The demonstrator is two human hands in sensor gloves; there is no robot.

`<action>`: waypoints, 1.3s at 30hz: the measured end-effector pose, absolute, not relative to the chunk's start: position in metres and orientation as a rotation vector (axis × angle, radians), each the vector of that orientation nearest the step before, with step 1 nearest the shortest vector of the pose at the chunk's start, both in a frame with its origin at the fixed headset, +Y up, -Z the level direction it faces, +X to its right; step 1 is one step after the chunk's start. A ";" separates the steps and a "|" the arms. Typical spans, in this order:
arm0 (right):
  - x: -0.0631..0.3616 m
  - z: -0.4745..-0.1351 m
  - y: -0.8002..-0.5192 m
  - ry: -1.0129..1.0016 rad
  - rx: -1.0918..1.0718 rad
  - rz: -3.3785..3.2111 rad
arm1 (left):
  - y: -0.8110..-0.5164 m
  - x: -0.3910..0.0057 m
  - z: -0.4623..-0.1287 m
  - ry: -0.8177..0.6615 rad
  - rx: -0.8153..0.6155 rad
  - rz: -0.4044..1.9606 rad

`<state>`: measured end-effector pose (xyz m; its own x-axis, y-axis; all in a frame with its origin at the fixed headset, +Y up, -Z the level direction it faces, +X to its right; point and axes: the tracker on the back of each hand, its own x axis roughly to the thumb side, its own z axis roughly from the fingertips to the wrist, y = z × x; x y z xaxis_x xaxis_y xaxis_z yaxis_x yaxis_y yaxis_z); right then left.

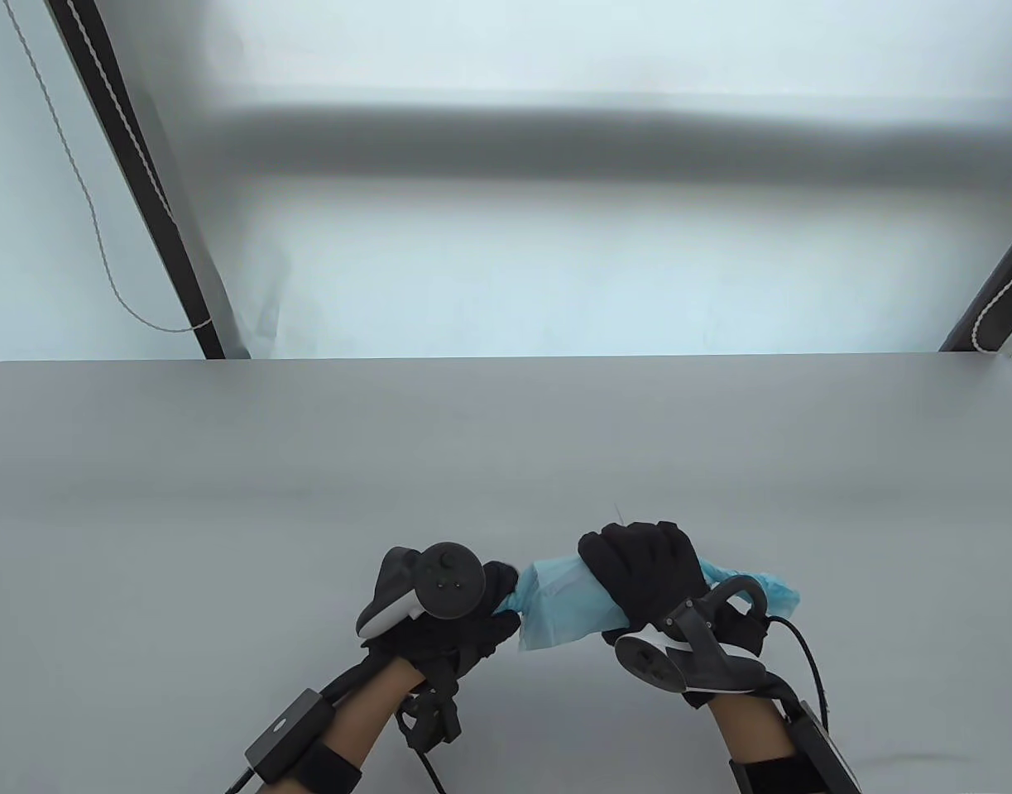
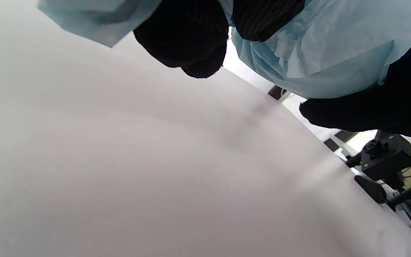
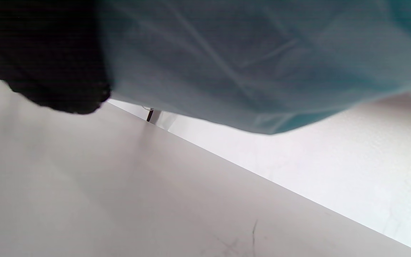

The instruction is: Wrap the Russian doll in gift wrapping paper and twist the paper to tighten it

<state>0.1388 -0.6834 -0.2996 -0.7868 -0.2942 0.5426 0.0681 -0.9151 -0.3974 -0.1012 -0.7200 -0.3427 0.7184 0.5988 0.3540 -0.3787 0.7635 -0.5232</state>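
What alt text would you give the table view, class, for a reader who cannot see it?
Two gloved hands hold a light-blue paper bundle above a grey table: the right hand grips its middle, the left hand pinches its left end.

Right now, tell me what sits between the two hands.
In the table view, only the light blue wrapping paper spans the gap: the left hand pinches its end, the right hand grips round its middle. The doll itself is hidden.
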 end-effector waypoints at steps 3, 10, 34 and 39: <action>0.135 -0.299 -0.684 0.534 -0.945 -2.748 | -0.725 -0.109 -0.349 -0.534 -0.486 0.598; 0.128 -0.296 -0.688 0.501 -1.011 -2.753 | -0.729 -0.110 -0.353 -0.518 -0.488 0.539; 0.143 -0.306 -0.685 0.489 -0.850 -2.749 | -0.732 -0.100 -0.345 -0.607 -0.346 0.442; 0.146 -0.310 -0.688 0.475 -0.848 -2.774 | -0.735 -0.113 -0.350 -0.653 -0.577 0.752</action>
<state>0.1459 -0.6878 -0.3101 -0.8149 -0.2821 0.5063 0.0977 -0.9279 -0.3597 -0.1129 -0.7354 -0.3504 0.5560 0.7654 0.3242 -0.4281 0.5980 -0.6776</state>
